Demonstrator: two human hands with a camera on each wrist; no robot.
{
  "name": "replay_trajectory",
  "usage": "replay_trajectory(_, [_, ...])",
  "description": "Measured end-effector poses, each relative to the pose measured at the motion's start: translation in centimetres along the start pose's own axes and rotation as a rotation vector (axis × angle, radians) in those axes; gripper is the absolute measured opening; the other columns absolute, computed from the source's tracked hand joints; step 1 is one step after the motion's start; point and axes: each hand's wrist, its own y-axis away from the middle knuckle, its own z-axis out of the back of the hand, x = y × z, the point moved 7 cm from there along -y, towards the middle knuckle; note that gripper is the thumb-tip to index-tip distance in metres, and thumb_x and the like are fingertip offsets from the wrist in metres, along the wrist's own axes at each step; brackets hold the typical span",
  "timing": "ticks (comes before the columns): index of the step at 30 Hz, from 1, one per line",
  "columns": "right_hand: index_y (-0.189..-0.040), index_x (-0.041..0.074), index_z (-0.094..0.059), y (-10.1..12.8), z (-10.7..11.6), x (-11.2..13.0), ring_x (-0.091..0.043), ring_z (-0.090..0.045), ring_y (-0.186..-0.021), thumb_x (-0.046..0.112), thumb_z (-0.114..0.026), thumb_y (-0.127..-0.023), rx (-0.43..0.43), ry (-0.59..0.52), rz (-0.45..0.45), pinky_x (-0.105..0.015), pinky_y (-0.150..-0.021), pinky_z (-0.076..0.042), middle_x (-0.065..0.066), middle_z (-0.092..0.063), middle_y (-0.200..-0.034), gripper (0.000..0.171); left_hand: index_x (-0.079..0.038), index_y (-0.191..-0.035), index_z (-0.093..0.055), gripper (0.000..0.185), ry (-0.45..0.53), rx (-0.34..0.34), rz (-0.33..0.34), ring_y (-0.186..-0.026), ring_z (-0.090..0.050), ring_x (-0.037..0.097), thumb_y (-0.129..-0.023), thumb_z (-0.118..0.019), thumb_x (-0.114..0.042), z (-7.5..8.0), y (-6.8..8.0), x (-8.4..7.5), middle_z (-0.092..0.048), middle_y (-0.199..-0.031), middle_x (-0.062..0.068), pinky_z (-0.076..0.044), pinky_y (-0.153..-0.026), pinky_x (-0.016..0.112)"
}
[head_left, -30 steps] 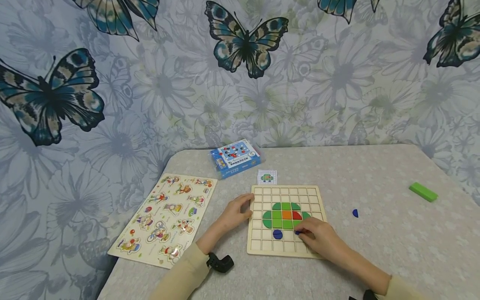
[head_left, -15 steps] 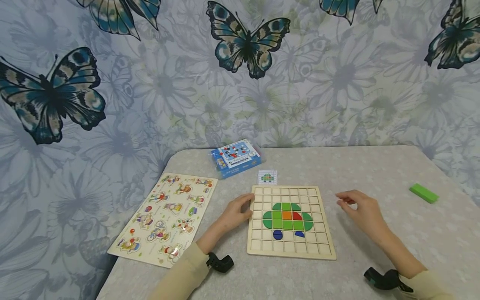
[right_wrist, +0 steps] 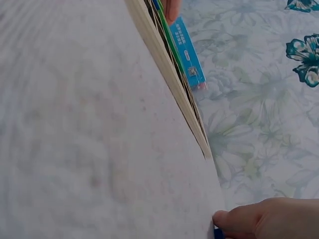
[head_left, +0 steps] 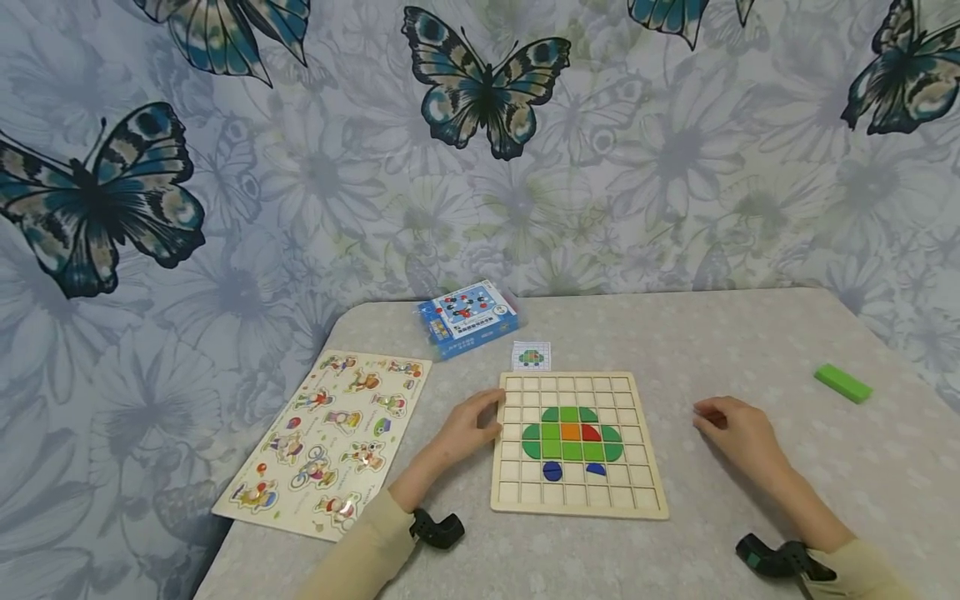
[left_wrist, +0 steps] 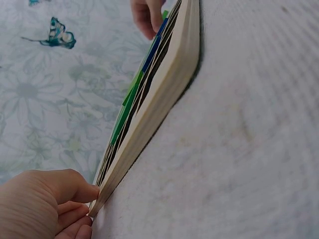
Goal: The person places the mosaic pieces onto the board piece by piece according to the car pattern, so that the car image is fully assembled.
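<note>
A square wooden grid board [head_left: 504,500] lies on the table, with green tiles [head_left: 551,446], an orange tile [head_left: 570,432] and a red tile [head_left: 590,433] in its middle. Below them sit a blue round [head_left: 552,472] split by the grid and a blue half-round [head_left: 596,469]. My left hand [head_left: 465,427] holds the board's left edge by thumb and fingers. To the right of the board, my right hand [head_left: 742,437] is down at the tabletop. A small blue piece [right_wrist: 218,233] shows under its thumb in the right wrist view, pinched and mostly hidden by the fingers.
A small pattern card [head_left: 531,356] lies behind the board, and a blue box [head_left: 468,318] in clear wrap behind that. On the left is a picture puzzle board [head_left: 330,446]. A light green block [head_left: 843,383] lies at the far right. A papered wall [head_left: 675,167] backs the table.
My right hand has left the board, where a blue half-round now shows, and moved right to the loose blue piece, which its fingers now cover. My left hand keeps its place.
</note>
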Motion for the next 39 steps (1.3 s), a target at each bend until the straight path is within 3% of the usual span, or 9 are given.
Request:
replay_trajectory(12, [-0.095,-0.011,-0.066,0.6,-0.1,0.9,-0.033,-0.062,-0.073,0.0,-0.074,-0.075,0.031,0.078,-0.034,-0.049,-0.061,-0.05,-0.02,-0.065,-0.084,0.024,-0.002,-0.141,-0.042,0.054,0.024,-0.001,0.028,-0.133,-0.035,0.028,-0.091,-0.06,-0.008,0.0,0.1,0.0,-0.041,-0.143,0.013,-0.032,-0.107,0.039])
replay_trajectory(21, [-0.095,-0.008,-0.068,0.9,0.4,1.4,-0.031,-0.064,-0.071,-0.004,-0.073,-0.073,-0.014,0.028,0.009,-0.045,-0.059,-0.052,-0.019,-0.067,-0.086,0.023,-0.001,-0.141,-0.042,0.054,0.014,0.002,0.03,-0.133,-0.035,0.027,-0.091,-0.06,-0.009,-0.1,0.1,0.2,-0.041,-0.143,0.012,-0.032,-0.107,0.039])
replay_trajectory(25, [-0.097,-0.002,-0.07,0.6,0.4,4.5,-0.021,-0.066,-0.071,-0.004,-0.076,-0.072,-0.011,-0.092,0.102,-0.034,-0.059,-0.054,-0.01,-0.069,-0.087,0.026,-0.001,-0.14,-0.043,0.054,0.004,-0.002,0.033,-0.133,-0.035,0.027,-0.09,-0.061,-0.008,-0.1,0.1,0.3,-0.042,-0.143,0.013,-0.032,-0.107,0.039])
replay_trajectory(32, [-0.099,0.006,-0.072,1.2,-1.9,12.2,-0.004,-0.063,-0.077,-0.003,-0.075,-0.075,0.174,-0.369,0.31,-0.029,-0.064,-0.055,0.002,-0.068,-0.092,0.026,-0.001,-0.141,-0.042,0.054,0.013,0.002,0.034,-0.133,-0.035,0.027,-0.09,-0.06,-0.008,-0.1,0.1,0.3,-0.041,-0.143,0.013,-0.032,-0.107,0.039])
replay_trajectory(35, [-0.097,0.006,-0.072,2.0,-3.5,14.0,-0.003,-0.061,-0.075,-0.002,-0.075,-0.075,0.223,-0.406,0.406,-0.025,-0.062,-0.054,0.0,-0.068,-0.09,0.024,-0.001,-0.141,-0.042,0.054,0.014,0.005,0.036,-0.133,-0.035,0.027,-0.09,-0.06,-0.009,-0.1,0.1,0.2,-0.041,-0.143,0.013,-0.032,-0.107,0.039])
replay_trajectory(39, [-0.097,0.008,-0.073,2.7,-5.0,14.6,-0.004,-0.06,-0.076,0.0,-0.076,-0.075,0.245,-0.374,0.449,-0.021,-0.061,-0.052,0.001,-0.068,-0.091,0.024,-0.001,-0.141,-0.042,0.055,0.013,0.008,0.034,-0.133,-0.034,0.027,-0.09,-0.06,-0.009,0.0,0.1,0.1,-0.04,-0.144,0.013,-0.031,-0.107,0.039])
